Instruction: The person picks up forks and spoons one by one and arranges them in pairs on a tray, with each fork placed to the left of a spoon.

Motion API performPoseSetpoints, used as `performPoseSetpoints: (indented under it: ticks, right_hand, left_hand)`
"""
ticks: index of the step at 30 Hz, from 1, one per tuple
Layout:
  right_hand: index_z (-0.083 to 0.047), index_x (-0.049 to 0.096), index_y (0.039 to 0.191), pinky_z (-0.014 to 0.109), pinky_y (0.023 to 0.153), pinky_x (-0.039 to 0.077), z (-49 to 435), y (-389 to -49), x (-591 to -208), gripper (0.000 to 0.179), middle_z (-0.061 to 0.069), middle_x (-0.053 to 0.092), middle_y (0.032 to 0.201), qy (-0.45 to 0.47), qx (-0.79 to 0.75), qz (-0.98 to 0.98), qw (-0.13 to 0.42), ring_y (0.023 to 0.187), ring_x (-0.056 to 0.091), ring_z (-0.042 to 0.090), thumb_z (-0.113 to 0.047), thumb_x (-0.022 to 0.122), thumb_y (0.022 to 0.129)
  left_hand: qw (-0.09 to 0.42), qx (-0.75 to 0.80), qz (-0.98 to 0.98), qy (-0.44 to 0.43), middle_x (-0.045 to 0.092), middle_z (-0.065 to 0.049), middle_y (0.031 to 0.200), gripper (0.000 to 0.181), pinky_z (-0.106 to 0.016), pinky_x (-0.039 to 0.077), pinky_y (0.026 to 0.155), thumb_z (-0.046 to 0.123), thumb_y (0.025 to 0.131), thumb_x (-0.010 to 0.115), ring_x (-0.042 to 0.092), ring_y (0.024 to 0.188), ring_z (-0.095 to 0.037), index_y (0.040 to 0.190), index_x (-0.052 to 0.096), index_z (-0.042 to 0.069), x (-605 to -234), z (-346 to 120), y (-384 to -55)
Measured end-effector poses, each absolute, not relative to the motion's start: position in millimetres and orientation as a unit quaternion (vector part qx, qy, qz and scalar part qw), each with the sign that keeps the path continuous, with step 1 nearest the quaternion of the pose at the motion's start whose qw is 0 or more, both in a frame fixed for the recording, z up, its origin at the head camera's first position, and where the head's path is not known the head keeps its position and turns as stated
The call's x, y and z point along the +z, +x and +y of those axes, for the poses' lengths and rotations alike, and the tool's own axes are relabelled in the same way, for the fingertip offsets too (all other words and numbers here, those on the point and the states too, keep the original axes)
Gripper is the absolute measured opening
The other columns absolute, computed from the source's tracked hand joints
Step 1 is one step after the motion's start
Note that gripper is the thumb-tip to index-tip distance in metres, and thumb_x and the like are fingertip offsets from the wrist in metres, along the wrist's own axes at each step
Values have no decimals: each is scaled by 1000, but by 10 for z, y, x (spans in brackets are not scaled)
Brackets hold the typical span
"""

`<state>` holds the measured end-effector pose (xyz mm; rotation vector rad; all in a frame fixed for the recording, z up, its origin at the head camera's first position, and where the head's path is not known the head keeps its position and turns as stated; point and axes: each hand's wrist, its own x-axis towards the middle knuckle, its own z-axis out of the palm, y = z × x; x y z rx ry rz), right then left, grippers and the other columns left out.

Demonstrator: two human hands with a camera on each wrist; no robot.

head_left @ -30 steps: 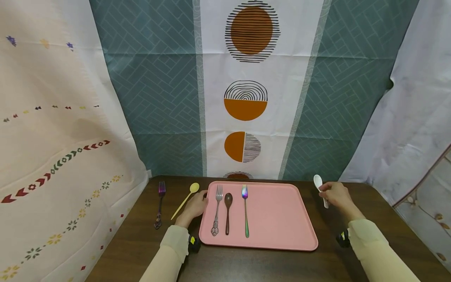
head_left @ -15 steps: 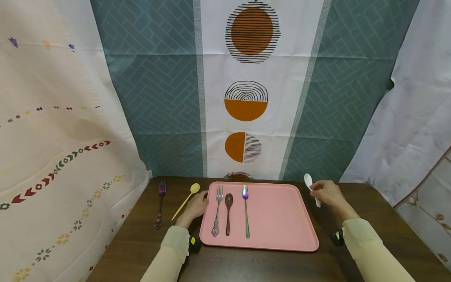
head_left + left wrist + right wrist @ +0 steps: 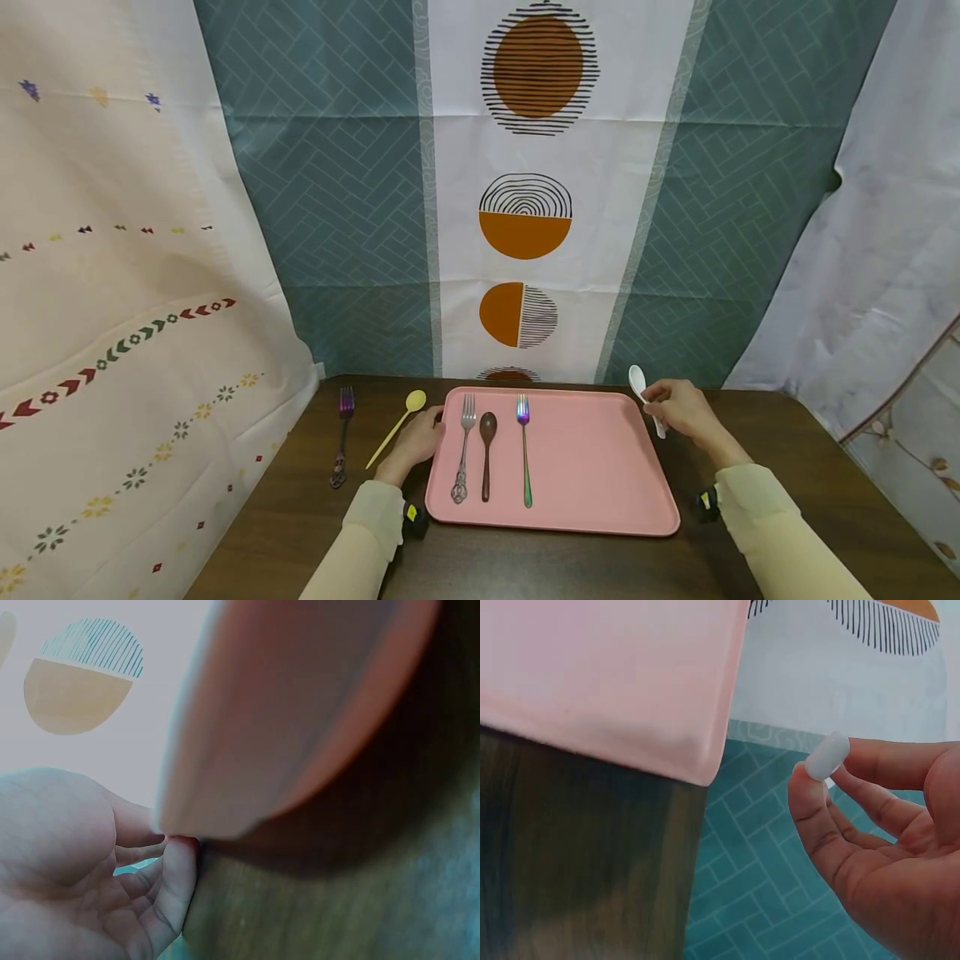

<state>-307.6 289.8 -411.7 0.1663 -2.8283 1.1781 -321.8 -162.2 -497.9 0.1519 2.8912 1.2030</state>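
My right hand point(image 3: 681, 410) pinches a white spoon point(image 3: 637, 381) between thumb and fingers, bowl pointing up and away, at the right rim of the pink tray point(image 3: 600, 467). The right wrist view shows the handle end of the white spoon point(image 3: 828, 756) between the fingertips. My left hand point(image 3: 418, 439) holds the tray's left rim; in the left wrist view, thumb and finger of the left hand point(image 3: 90, 862) meet at the rim of the tray point(image 3: 262, 712). On the tray lie a silver fork point(image 3: 463, 450), a dark brown spoon point(image 3: 487, 450) and a rainbow-coloured fork point(image 3: 525, 450).
Left of the tray, a yellow spoon point(image 3: 397, 425) lies beside the left hand, and a purple fork point(image 3: 341, 433) lies farther left. All rests on a dark wooden table point(image 3: 555, 571). Patterned cloths point(image 3: 360, 208) hang behind and at both sides.
My right hand has moved left with the white spoon, from over the table on the right to the tray's right rim. The left hand has stayed at the tray's left rim.
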Motion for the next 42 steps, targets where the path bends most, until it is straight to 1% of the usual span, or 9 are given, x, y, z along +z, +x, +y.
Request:
performPoseSetpoints:
  ticks: [7, 9, 14, 21, 26, 29, 42]
  right_hand:
    - [13, 68, 114, 38, 58, 53, 2830, -3079, -4127, 27, 17, 72, 91, 54, 384, -921, 30, 63, 60, 19, -4, 68, 93]
    - [12, 68, 115, 36, 57, 53, 2807, -3075, -4140, 27, 17, 72, 91, 52, 387, -920, 26, 63, 60, 19, -4, 69, 93]
    - [13, 69, 116, 38, 58, 55, 2747, -3076, -4164, 29, 17, 72, 92, 56, 394, -917, 24, 62, 59, 19, -3, 69, 91]
    - [12, 68, 116, 40, 60, 55, 2672, -3078, -4215, 29, 15, 70, 90, 58, 393, -918, 14, 63, 61, 23, -4, 69, 92]
    - [12, 68, 116, 42, 59, 57, 2571, -3041, -4234, 28, 15, 70, 90, 64, 403, -913, 5, 58, 60, 17, -1, 69, 91]
    - [12, 68, 115, 43, 59, 58, 2486, -3019, -4237, 27, 15, 69, 89, 67, 412, -909, 0, 56, 60, 17, 0, 69, 91]
    - [11, 68, 114, 44, 64, 59, 2271, -3046, -4219, 26, 16, 67, 90, 71, 422, -904, -17, 61, 61, 17, 0, 69, 91]
  left_hand:
    - [1, 382, 922, 54, 55, -26, 147, 44, -62, 41, 111, 13, 109, 47, 51, 137, -45, 148, 50, -6, -4983, -1625, -3223]
    - [2, 382, 923, 54, 55, -26, 147, 44, -62, 41, 111, 13, 109, 47, 51, 137, -45, 148, 50, -6, -4979, -1624, -3221]
    - [0, 382, 923, 56, 55, -26, 147, 44, -61, 41, 111, 14, 109, 48, 52, 137, -45, 148, 50, -5, -4964, -1630, -3223]
    - [-1, 376, 924, 62, 55, -27, 146, 43, -62, 41, 111, 12, 109, 48, 52, 136, -46, 148, 50, -6, -4965, -1646, -3205]
    - [-4, 376, 924, 65, 56, -27, 146, 43, -62, 41, 111, 11, 108, 48, 52, 136, -46, 147, 51, -6, -4966, -1658, -3202]
    - [-5, 377, 924, 65, 56, -27, 146, 43, -62, 41, 111, 11, 108, 48, 52, 135, -46, 147, 51, -6, -4965, -1661, -3204]
    - [0, 372, 926, 64, 56, -27, 145, 43, -60, 43, 110, 12, 108, 47, 53, 135, -45, 147, 51, -6, -4976, -1666, -3243]
